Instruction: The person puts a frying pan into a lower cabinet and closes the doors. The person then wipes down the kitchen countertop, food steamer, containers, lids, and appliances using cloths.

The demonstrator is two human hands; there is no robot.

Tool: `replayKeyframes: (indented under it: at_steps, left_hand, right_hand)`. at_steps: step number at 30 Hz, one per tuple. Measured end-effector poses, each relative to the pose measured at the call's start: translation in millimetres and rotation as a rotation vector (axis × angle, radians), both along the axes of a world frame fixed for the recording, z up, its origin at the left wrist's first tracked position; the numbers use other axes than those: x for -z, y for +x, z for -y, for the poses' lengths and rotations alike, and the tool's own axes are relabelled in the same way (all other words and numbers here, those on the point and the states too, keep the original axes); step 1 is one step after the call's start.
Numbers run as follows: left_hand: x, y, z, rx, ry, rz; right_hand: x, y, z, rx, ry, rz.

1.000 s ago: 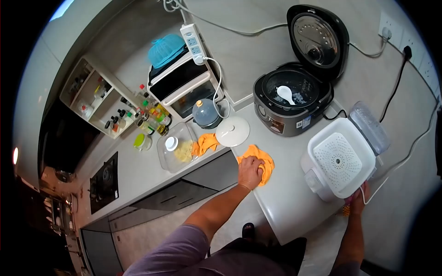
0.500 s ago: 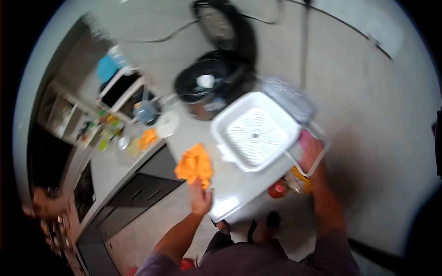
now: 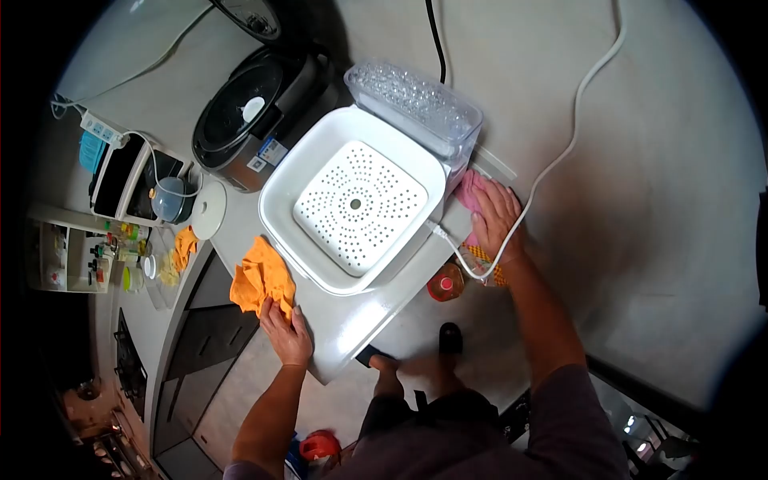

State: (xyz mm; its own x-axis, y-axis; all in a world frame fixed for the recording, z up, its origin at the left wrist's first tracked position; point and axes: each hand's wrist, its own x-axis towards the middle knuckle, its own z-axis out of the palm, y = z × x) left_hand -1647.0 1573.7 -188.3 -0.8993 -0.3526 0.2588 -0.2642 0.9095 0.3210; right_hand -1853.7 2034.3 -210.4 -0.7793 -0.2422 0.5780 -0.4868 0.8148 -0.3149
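Observation:
My left hand has its fingers on a crumpled orange cloth at the counter's left front edge. On the right, my right hand presses a pink cloth against the counter top, by the wall. Between the hands stands a white square steamer with a perforated bottom and a hole in its middle. Its white power cord loops across my right wrist. Behind the steamer is a clear plastic bin holding small transparent pieces.
A dark rice cooker with its lid raised stands at the back left. Beside it lies a round white lid. Further left are a second orange cloth and a power strip. A red-capped bottle stands below the counter edge.
My view has turned and come nearer, so the cooker and orange cloth sit further left in it. Both hands stay at their cloths; the picture is sharper now.

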Motion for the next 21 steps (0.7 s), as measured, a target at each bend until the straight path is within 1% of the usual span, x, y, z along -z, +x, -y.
replayKeyframes:
  at_steps: [1, 2, 3, 6, 7, 9, 11, 13, 15, 17, 19, 21]
  left_hand:
    - [-0.4, 1.6, -1.3, 0.01, -0.002, -0.015]
    - [3.6, 2.6, 1.4, 0.018, -0.018, -0.022]
    - [2.5, 3.3, 0.5, 0.011, -0.018, -0.012]
    - [1.7, 2.3, -0.5, 0.005, -0.044, -0.017]
    - [3.0, 1.8, 1.4, 0.016, -0.04, -0.023]
    - [1.7, 2.9, 0.4, 0.029, -0.029, -0.03]
    - [3.6, 4.2, 2.1, 0.02, -0.036, -0.009]
    - [6.0, 4.0, 3.0, 0.012, -0.043, -0.009]
    - [7.6, 3.9, 4.1, 0.024, -0.063, -0.018]
    - [9.2, 4.6, 5.1, 0.05, -0.08, -0.045]
    - [8.3, 7.0, 6.9, 0.05, -0.059, -0.005]
    - [6.0, 4.8, 7.5, 0.048, -0.053, 0.015]
  right_hand:
    - [8.5, 1.8, 7.9, 0.044, -0.018, -0.043]
    - [18.7, 5.0, 20.6, 0.117, -0.091, -0.073]
    - [20.2, 13.6, 30.9, 0.131, -0.181, -0.088]
    - [24.5, 36.5, 40.7, -0.026, -0.253, -0.169]
    - [27.2, 45.2, 38.3, -0.025, -0.184, -0.143]
    - [10.7, 50.3, 27.2, -0.08, -0.111, -0.086]
    - [-4.8, 41.4, 8.1, -0.134, 0.034, -0.014]
    - [3.1, 16.7, -13.0, -0.039, 0.096, -0.121]
    - [-7.1, 8.7, -16.5, 0.104, 0.002, -0.096]
    - [-1.9, 5.0, -18.2, 0.135, -0.014, -0.092]
    - [6.2, 6.9, -15.5, 0.181, -0.051, -0.055]
    - [3.2, 5.8, -4.3, 0.252, -0.109, -0.001]
